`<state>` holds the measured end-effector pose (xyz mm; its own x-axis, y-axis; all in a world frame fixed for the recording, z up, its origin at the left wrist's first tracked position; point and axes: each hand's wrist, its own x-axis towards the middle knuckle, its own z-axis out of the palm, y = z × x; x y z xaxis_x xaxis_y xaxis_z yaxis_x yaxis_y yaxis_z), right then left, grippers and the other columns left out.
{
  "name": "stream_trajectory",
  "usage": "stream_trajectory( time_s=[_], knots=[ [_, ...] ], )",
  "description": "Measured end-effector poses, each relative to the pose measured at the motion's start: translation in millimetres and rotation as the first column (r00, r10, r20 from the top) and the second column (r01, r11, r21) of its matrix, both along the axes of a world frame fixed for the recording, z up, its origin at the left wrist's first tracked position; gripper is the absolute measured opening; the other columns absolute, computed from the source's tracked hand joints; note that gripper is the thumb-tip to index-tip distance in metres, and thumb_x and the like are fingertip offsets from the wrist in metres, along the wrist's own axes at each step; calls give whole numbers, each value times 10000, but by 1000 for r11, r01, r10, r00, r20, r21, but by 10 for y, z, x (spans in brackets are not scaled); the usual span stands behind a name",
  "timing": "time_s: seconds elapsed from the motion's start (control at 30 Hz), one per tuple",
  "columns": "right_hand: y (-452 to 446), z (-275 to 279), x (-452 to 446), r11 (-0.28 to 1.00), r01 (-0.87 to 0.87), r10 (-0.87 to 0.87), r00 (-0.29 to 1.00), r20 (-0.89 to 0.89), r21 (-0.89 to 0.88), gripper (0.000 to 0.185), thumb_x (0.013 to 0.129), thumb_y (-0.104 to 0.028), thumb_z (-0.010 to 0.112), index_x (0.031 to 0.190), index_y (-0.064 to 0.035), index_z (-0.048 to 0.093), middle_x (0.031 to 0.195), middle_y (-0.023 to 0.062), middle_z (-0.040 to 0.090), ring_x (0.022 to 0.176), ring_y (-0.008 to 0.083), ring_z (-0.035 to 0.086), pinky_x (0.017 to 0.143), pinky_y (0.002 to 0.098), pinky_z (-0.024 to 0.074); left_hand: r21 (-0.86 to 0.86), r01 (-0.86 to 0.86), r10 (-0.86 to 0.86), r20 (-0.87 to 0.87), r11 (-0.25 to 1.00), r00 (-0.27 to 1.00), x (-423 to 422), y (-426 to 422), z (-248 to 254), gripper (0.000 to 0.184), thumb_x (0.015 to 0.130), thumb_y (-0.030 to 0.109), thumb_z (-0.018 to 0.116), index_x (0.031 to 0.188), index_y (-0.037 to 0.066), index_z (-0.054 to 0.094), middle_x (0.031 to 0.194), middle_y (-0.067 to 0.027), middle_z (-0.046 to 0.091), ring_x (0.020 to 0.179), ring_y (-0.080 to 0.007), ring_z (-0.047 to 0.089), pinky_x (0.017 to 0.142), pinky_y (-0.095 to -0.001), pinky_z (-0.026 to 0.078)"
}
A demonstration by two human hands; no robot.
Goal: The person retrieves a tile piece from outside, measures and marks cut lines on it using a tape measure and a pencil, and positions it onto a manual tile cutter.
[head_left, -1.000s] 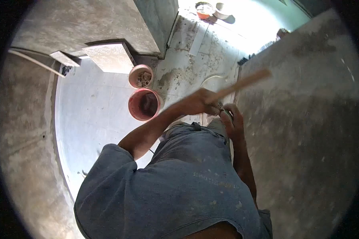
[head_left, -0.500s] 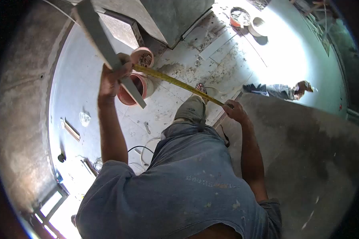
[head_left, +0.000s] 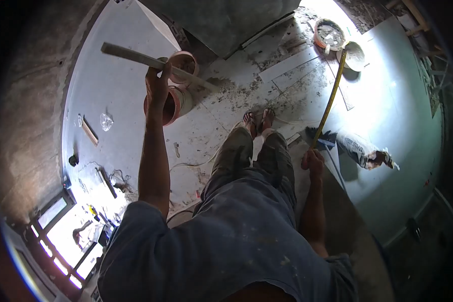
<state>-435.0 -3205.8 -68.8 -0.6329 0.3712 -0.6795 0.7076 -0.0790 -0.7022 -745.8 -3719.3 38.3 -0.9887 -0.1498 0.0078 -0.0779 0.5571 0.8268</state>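
Note:
My left hand (head_left: 158, 83) is closed around a long, narrow, pale grey strip (head_left: 131, 54), a flat straight piece whose material I cannot make out. The strip tilts down to the right, in front of a pink bucket (head_left: 184, 61). My right hand (head_left: 313, 161) grips a tape measure, its case mostly hidden in the fingers. From that fist the yellow tape blade (head_left: 331, 98) sticks out and curves up to the right, its free end in front of a pale bucket (head_left: 356, 56). The blade is apart from the strip.
A second pinkish bucket (head_left: 172, 106) stands beneath my left wrist. A mortar-filled bucket (head_left: 329, 34) stands at the upper right, and a torn bag (head_left: 360, 148) lies right of my right hand. A large grey block (head_left: 226, 22) rises ahead. Debris dots the tiled floor (head_left: 236, 83).
The tape blade, which stretched from my right hand to the strip at my left hand, has come off it and swung right. The strip has turned flatter. Both feet now show together.

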Motion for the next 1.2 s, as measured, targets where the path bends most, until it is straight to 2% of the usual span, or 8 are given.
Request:
stream_trajectory(
  time_s=[0.2,0.27,0.37,0.5,0.8,0.9,1.0,1.2],
  knots=[
    [494,-948,-885,989,-80,98,984,147,-121,203,928,-196,571,811,-41,628,708,21,580,654,123,542,609,291,417,-19,-132,129,-94,991,987,-499,94,-1125,393,889,78,690,1217,-70,531,948,-97,646,785,-143,630,687,-289,546],
    [464,-1196,-994,984,-154,161,984,-80,88,226,919,-193,580,757,-40,619,653,27,577,570,119,543,549,281,415,-54,-161,156,-81,985,984,-738,128,-1428,348,838,114,723,1105,-58,580,886,-94,660,770,-145,633,688,-279,547],
    [359,-1275,-1168,998,-63,63,995,-72,0,237,920,-206,597,756,-39,630,640,27,581,552,113,551,535,274,419,-132,-167,173,40,977,984,-1055,83,-1800,246,771,191,761,899,9,657,785,-65,671,766,-145,647,694,-296,523],
    [317,-1324,-1180,987,-21,27,999,35,-160,214,931,-203,606,817,-29,655,666,25,595,592,109,562,577,268,434,-256,-237,239,-23,937,971,-1231,128,-2148,346,729,267,806,945,23,691,884,-99,716,819,-189,672,760,-353,525],
    [-98,-1989,-1592,999,-17,21,990,-139,29,237,962,-190,560,838,-4,638,717,42,600,602,123,551,602,279,446,-160,-256,275,115,954,954,-1527,-112,-3344,525,733,315,801,1129,9,641,1040,-162,709,942,-294,691,827,-407,533],
    [-410,-2192,-2073,971,60,-112,969,-221,-233,233,970,-188,555,910,22,635,789,60,610,761,164,608,679,290,489,-207,-159,157,-28,965,987,-1531,-116,-3777,513,757,311,779,1129,-9,631,1024,-149,706,867,-251,700,789,-380,541],
    [-703,-2732,-2493,998,36,-16,918,-395,43,242,976,-196,552,953,29,640,838,90,631,780,179,638,728,307,514,-185,-118,130,58,976,990,-1557,-211,-4280,464,776,267,771,1108,-24,629,1007,-156,704,924,-252,692,816,-372,533],
    [-1117,-4004,-3213,992,-39,-27,863,-504,-119,238,960,-192,579,982,31,661,876,68,648,829,160,633,748,310,514,-225,-33,8,-113,974,994,-1538,-169,-5004,491,757,242,805,1121,-21,606,1015,-178,711,961,-288,692,842,-388,534]
  ],
)
